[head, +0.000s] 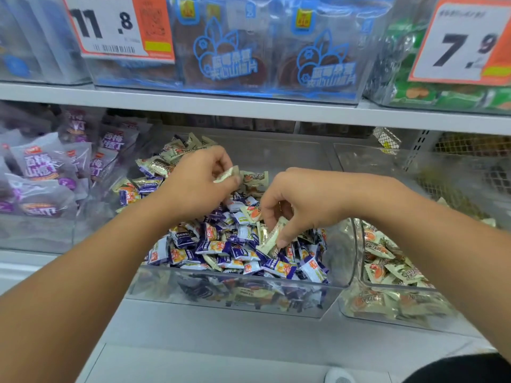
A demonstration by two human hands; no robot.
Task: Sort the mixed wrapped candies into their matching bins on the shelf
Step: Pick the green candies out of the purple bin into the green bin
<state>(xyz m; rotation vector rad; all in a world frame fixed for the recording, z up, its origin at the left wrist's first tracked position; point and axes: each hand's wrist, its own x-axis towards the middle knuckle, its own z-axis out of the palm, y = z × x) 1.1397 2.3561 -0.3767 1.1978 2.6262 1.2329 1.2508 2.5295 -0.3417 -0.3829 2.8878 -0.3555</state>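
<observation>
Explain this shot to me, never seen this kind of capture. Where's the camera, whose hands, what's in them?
There is one picture, from a wide-angle camera worn on a person's head, looking forward and down at a shop shelf. No robot: these are the person's own bare hands. The left hand pinches a pale cream wrapped candy. The right hand pinches another cream candy above the pile. Both reach into the clear middle bin, which holds mixed purple and cream candies. The right bin holds only cream ones. Purple bags sit to the left, and price tags hang on the shelf above.
</observation>
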